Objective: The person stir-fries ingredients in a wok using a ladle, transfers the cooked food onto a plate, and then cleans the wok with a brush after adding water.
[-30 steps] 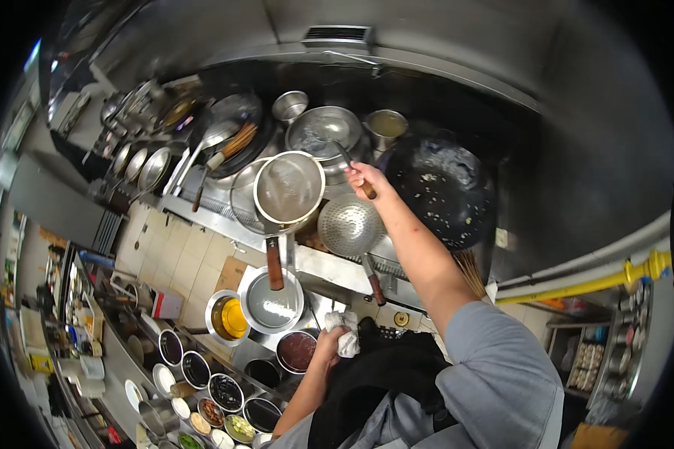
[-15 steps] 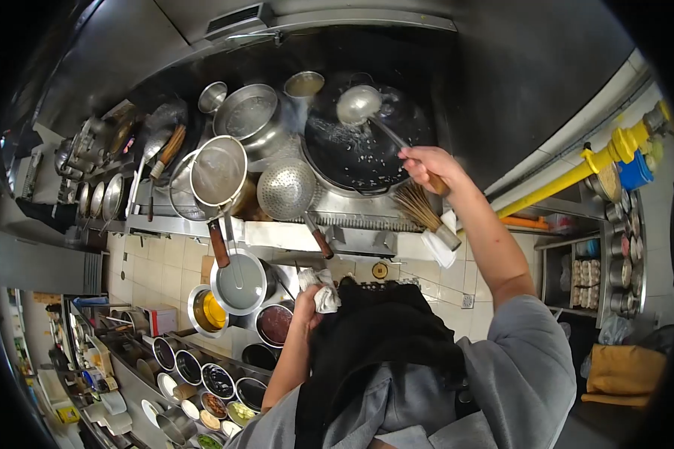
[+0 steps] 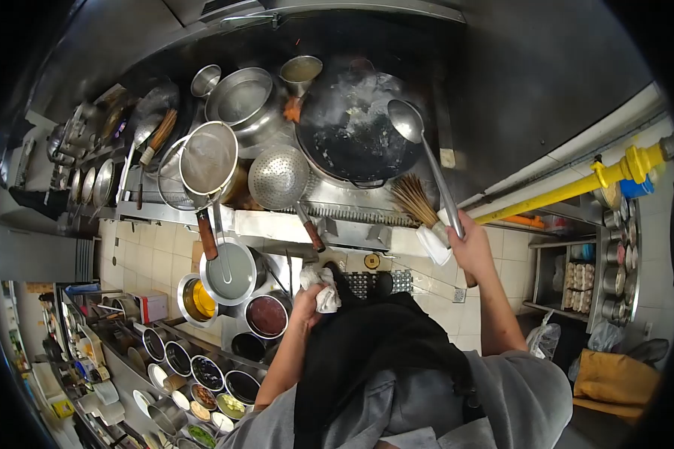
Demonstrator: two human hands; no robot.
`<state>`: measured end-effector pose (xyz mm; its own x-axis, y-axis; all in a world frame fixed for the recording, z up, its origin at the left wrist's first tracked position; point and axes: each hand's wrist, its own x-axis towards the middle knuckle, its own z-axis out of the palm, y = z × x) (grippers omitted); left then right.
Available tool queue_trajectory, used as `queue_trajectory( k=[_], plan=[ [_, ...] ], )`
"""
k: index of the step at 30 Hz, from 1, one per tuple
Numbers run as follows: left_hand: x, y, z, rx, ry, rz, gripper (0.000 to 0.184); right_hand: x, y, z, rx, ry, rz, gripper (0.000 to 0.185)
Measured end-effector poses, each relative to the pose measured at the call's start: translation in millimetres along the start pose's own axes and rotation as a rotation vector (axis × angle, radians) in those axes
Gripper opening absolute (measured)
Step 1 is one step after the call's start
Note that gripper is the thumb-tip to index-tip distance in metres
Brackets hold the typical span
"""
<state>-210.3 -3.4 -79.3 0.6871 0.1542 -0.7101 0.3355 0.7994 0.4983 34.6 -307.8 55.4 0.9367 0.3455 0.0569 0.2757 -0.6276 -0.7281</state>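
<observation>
My right hand point(image 3: 472, 245) is wrapped round the handle of a long steel ladle point(image 3: 442, 176). The ladle's bowl hangs over the right rim of a large black wok point(image 3: 329, 153). Steam rises from the wok, where pale food bits point(image 3: 363, 105) are gathered toward the far side and scattered lower down. Held low before my apron, my left hand point(image 3: 305, 305) is closed on a crumpled white cloth point(image 3: 322, 288). Just right of the wok, beneath the ladle handle, a bamboo wok brush point(image 3: 416, 200) lies with a white cloth point(image 3: 434, 245) by it.
Left of the wok lie a perforated skimmer point(image 3: 278, 177), a mesh strainer point(image 3: 210, 157) and a steel pot point(image 3: 240, 101). An orange flame point(image 3: 292, 108) shows beside the wok. A yellow pipe point(image 3: 569, 191) runs along the right. Several ingredient containers point(image 3: 206, 372) stand at lower left.
My right hand has drawn back toward me, bringing the ladle from over the wok's middle to its right edge. Steam has thickened and a flame now shows. My left hand still grips the cloth.
</observation>
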Motion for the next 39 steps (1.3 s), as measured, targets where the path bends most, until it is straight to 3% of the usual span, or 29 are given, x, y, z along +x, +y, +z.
queue_trajectory(
  k=[1, 4, 6, 7, 9, 13, 14, 18, 20, 21, 22, 23, 24, 25, 27, 29, 31, 37, 39],
  plan=[
    [-2.3, 7.5, 2.9, 0.058, 0.031, 0.019, 0.022, -3.3, -6.1, 10.5, 0.003, 0.002, -0.008, 0.036],
    [9.2, 16.0, -12.5, 0.137, 0.022, 0.044, 0.020, 9.6, -43.0, 37.3, 0.175, -0.079, 0.265, 0.044],
    [6.1, 43.6, -24.6, 0.196, -0.002, 0.061, 0.020, 53.3, -63.7, 88.7, 0.199, -0.074, 0.130, 0.036],
    [-12.4, 62.3, -6.9, 0.152, 0.021, 0.081, 0.019, 75.3, -89.1, 100.6, 0.200, -0.121, 0.120, 0.034],
    [-6.3, 64.0, -23.4, -0.024, 0.030, 0.124, 0.017, 126.3, -116.6, 147.8, 0.250, -0.083, -0.111, 0.032],
    [-10.8, 78.4, -45.0, -0.072, 0.130, 0.120, 0.017, 251.1, -156.1, 273.7, 0.056, -0.049, -0.358, 0.031],
    [-8.0, 78.9, -56.7, -0.065, 0.117, 0.084, 0.030, 283.1, -164.9, 307.8, -0.027, -0.099, -0.314, 0.030],
    [-4.5, 79.4, -81.2, -0.031, 0.169, 0.155, 0.028, 344.8, -238.3, 376.8, -0.226, -0.240, -0.114, 0.032],
    [-8.0, 84.0, -85.2, -0.029, 0.169, 0.179, 0.028, 372.8, -255.7, 412.1, -0.300, -0.491, 0.038, 0.033],
    [-11.6, 87.2, -85.1, -0.033, 0.166, 0.191, 0.028, 388.7, -261.8, 423.2, -0.292, -0.490, 0.038, 0.033],
    [-13.5, 89.3, -87.2, -0.037, 0.173, 0.186, 0.027, 399.5, -269.4, 430.5, -0.237, -0.682, 0.046, 0.025],
    [-14.6, 91.8, -89.3, -0.029, 0.177, 0.183, 0.027, 404.9, -272.0, 437.5, -0.177, -0.873, 0.053, 0.018],
    [-16.3, 92.9, -90.7, -0.045, 0.190, 0.194, 0.027, 401.4, -260.8, 439.4, 0.627, -0.938, 0.425, 0.007],
    [-18.6, 93.3, -92.5, -0.061, 0.201, 0.202, 0.027, 395.5, -246.7, 438.0, 1.444, -0.877, 0.783, 0.015],
    [-16.9, 94.7, -98.5, -0.051, 0.193, 0.192, 0.029, 394.0, -231.5, 436.5, 1.613, -0.930, 0.855, 0.014],
    [-16.0, 98.5, -97.6, -0.058, 0.209, 0.154, 0.028, 373.5, -225.2, 421.4, 1.577, -0.911, 0.759, 0.019],
    [-10.6, 96.7, -100.2, -0.036, 0.190, 0.139, 0.030, 365.2, -219.4, 405.4, 1.632, -0.988, 0.825, 0.021],
    [-19.4, 115.8, -60.8, 0.102, 0.272, 0.087, 0.032, 361.3, -210.3, 338.5, 1.949, -0.880, 0.676, 0.022],
    [-10.3, 104.4, -61.1, 0.123, 0.253, 0.097, 0.030, 367.8, -200.7, 320.2, 2.253, -0.824, 0.569, 0.032]
  ],
)
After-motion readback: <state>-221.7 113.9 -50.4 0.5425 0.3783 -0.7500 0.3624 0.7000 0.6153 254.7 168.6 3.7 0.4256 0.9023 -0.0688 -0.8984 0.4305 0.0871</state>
